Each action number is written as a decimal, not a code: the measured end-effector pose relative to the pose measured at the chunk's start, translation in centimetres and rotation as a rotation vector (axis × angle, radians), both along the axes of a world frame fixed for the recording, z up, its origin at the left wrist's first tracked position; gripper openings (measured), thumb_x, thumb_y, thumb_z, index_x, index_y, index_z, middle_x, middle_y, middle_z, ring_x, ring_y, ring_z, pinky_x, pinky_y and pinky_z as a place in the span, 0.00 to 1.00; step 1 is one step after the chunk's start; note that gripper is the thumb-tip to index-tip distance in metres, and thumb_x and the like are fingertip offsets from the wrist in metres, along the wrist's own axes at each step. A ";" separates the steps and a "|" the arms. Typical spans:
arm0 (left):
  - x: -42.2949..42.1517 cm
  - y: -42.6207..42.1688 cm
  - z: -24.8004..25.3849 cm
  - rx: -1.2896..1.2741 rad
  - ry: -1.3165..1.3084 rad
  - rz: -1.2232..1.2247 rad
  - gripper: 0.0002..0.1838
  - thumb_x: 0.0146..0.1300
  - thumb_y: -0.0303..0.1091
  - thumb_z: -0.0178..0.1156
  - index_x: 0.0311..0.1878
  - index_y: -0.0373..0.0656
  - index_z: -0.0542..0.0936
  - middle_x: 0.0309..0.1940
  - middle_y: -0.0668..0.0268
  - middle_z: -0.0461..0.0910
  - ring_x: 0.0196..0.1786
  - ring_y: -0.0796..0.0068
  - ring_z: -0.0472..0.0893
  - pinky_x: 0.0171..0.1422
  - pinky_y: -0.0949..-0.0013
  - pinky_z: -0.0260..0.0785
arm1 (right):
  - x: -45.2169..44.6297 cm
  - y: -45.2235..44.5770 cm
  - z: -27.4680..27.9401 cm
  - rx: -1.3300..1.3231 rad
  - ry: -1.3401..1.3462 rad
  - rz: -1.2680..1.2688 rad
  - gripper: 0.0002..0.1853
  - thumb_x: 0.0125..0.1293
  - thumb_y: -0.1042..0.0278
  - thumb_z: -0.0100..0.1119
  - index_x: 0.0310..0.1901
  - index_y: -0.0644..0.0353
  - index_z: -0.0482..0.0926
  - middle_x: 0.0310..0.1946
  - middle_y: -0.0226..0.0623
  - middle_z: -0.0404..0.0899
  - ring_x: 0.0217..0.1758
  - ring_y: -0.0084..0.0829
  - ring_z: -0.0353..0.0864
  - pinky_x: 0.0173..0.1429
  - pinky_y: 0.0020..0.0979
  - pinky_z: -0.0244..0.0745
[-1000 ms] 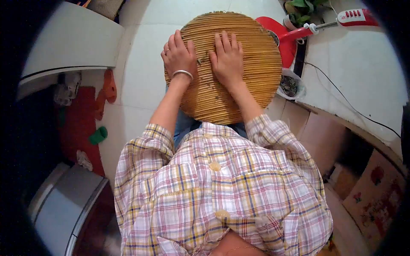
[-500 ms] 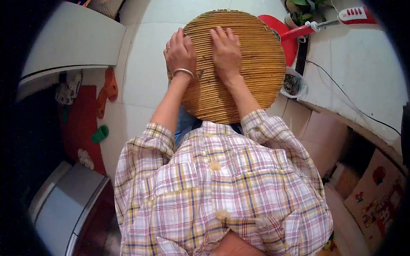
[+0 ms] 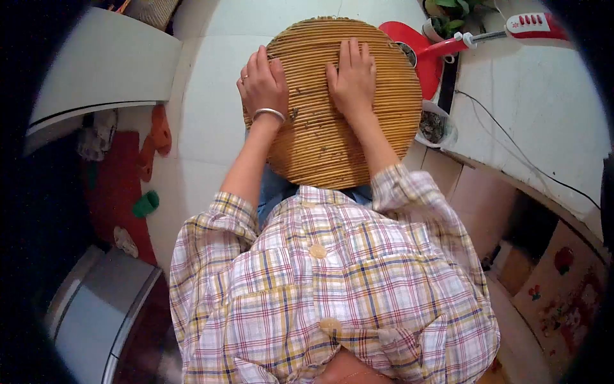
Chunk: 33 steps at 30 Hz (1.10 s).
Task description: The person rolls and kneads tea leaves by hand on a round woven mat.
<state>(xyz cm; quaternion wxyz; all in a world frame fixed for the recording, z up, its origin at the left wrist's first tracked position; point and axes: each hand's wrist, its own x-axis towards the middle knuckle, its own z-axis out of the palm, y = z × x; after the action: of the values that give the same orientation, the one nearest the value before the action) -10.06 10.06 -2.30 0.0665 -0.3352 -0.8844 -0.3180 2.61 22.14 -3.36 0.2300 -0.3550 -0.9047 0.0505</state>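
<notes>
A round board of yellow-brown stalks laid side by side (image 3: 307,141) rests over my lap. My left hand (image 3: 264,86) lies on its upper left edge, palm down and fingers stretched forward, with a ring and a silver bangle on it. Flat near the middle of the board is my right hand (image 3: 355,80), its thumb spread away from the fingers. Small dark bits (image 3: 323,150) are scattered over the stalks between and below the hands. What may lie under the palms is hidden.
Beyond the board's right side are a red stand (image 3: 430,64) and a pale tub with dark bits (image 3: 432,128). A black cable (image 3: 511,141) crosses the right-hand surface. On the left are a white cabinet (image 3: 115,61), orange slippers (image 3: 160,134) and a green cup-like object (image 3: 146,203).
My right hand has slid right and its thumb now stands apart. My left hand has shifted slightly left. More dark bits show on the board between them.
</notes>
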 end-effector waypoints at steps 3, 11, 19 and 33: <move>0.1 0.0 0.3 -0.007 -0.013 0.004 0.25 0.74 0.46 0.40 0.67 0.44 0.70 0.63 0.57 0.73 0.66 0.55 0.71 0.69 0.51 0.58 | 5.0 -4.8 0.2 -0.073 -0.077 0.069 0.36 0.66 0.49 0.54 0.70 0.63 0.61 0.73 0.46 0.57 0.77 0.51 0.51 0.76 0.54 0.46; 0.2 0.1 0.1 -0.031 -0.002 0.014 0.26 0.74 0.48 0.41 0.68 0.44 0.70 0.64 0.58 0.72 0.66 0.55 0.70 0.70 0.51 0.58 | -0.5 -2.0 0.3 -0.017 -0.029 -0.002 0.38 0.67 0.44 0.53 0.71 0.59 0.60 0.74 0.46 0.53 0.78 0.51 0.47 0.77 0.55 0.42; 0.2 0.3 0.2 -0.067 0.016 0.022 0.26 0.73 0.47 0.44 0.67 0.42 0.69 0.64 0.58 0.71 0.65 0.58 0.70 0.69 0.53 0.58 | 5.9 -7.7 0.7 -0.116 -0.098 0.072 0.39 0.66 0.45 0.54 0.72 0.58 0.59 0.74 0.48 0.54 0.78 0.50 0.47 0.77 0.57 0.40; 0.4 0.3 -0.1 -0.076 0.022 0.009 0.27 0.72 0.47 0.44 0.67 0.42 0.69 0.63 0.57 0.72 0.65 0.56 0.70 0.69 0.53 0.57 | 4.4 -8.8 0.4 -0.027 -0.141 0.075 0.39 0.62 0.41 0.57 0.72 0.49 0.62 0.75 0.37 0.55 0.79 0.45 0.47 0.76 0.58 0.41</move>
<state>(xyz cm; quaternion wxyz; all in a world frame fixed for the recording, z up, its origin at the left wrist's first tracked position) -9.64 10.41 -2.37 0.0648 -0.3370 -0.8965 -0.2801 7.05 13.34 -2.96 0.1589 -0.3268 -0.9305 0.0461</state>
